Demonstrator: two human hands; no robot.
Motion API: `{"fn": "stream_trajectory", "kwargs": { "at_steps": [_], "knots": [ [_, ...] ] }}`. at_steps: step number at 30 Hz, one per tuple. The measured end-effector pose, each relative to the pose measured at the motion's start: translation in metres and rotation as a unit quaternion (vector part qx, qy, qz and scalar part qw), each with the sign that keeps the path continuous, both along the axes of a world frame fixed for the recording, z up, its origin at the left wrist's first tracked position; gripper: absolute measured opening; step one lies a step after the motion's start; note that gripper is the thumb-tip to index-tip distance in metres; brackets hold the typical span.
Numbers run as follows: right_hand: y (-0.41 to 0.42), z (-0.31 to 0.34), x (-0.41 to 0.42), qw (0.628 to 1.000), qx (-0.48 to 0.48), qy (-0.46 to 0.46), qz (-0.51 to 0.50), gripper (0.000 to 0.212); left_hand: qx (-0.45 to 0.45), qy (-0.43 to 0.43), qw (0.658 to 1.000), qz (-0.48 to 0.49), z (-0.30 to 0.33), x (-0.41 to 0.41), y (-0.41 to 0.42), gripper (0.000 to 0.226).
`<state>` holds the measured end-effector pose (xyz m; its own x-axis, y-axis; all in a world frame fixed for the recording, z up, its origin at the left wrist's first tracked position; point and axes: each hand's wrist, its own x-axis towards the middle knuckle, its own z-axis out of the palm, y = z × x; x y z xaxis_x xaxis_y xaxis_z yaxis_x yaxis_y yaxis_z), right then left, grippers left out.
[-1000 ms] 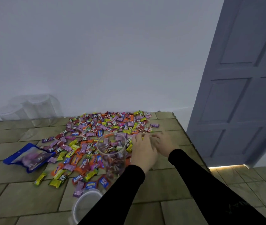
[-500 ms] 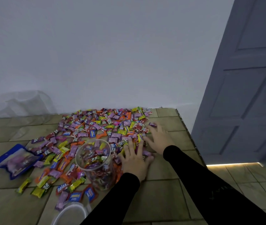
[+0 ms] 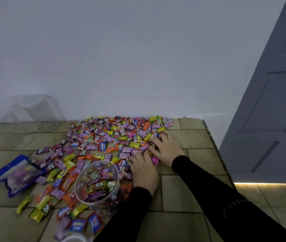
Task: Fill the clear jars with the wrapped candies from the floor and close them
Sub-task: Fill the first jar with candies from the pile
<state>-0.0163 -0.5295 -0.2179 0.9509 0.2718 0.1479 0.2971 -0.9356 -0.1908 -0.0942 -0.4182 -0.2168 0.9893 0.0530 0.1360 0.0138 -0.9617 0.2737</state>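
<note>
My left hand (image 3: pixel 145 170) lies palm down, fingers spread and slightly bent over wrappers at the near right edge of the wrapped candies (image 3: pixel 114 137). My right hand (image 3: pixel 166 147) rests just beyond it, fingers apart and curved onto the pile; whether either hand actually grips a sweet I cannot tell. A second ago the two hands were close together beside the jar; since then they have separated, the right reaching farther up the heap's right side, and my view has dropped closer to the floor.

The candies are strewn over a tiled floor (image 3: pixel 191 189) that meets a plain pale wall (image 3: pixel 138 58), with a grey panelled door (image 3: pixel 274 110) to the right and a strip of light under it.

The clear jar (image 3: pixel 97 184) stands open to the left of my left hand, partly filled with mixed candies. A blue candy bag (image 3: pixel 16 173) lies flat farther left. A white lid (image 3: pixel 73 238) shows at the bottom edge. Blurred clear containers (image 3: pixel 25 107) sit by the wall.
</note>
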Motion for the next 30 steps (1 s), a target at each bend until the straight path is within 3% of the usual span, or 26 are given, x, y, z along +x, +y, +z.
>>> {"fn": "stream_trajectory", "kwargs": {
  "at_steps": [3,5,8,13,17,20,26,30],
  "knots": [
    [0.004,-0.001,0.001,1.0,0.019,-0.012,0.01,0.053,0.013,-0.005,1.0,-0.021,0.0,0.005,0.002,0.026],
    [0.004,-0.002,0.0,1.0,0.014,-0.019,0.008,0.041,0.018,-0.004,1.0,-0.021,-0.002,0.007,0.004,0.038],
    [0.005,-0.001,-0.004,0.999,0.04,-0.023,-0.017,0.036,0.028,-0.051,0.998,-0.005,-0.003,0.009,0.004,0.036],
    [0.004,0.005,-0.011,0.976,0.202,0.023,-0.083,0.031,0.0,-0.036,0.999,-0.007,0.019,0.003,0.003,0.021],
    [0.004,0.01,-0.019,0.953,0.279,0.037,-0.116,0.033,-0.071,-0.026,0.997,0.007,0.024,-0.003,0.005,0.049],
    [0.004,0.015,-0.026,0.942,0.305,0.027,-0.142,0.031,-0.083,-0.012,0.996,0.02,0.027,-0.006,0.004,0.056],
    [0.004,0.022,-0.04,0.912,0.377,0.012,-0.162,0.023,-0.111,-0.011,0.993,0.025,0.031,-0.012,0.008,0.036],
    [0.007,0.033,-0.054,0.882,0.445,0.009,-0.156,0.021,-0.152,-0.034,0.988,0.008,0.041,-0.019,0.007,0.034]
  ]
}}
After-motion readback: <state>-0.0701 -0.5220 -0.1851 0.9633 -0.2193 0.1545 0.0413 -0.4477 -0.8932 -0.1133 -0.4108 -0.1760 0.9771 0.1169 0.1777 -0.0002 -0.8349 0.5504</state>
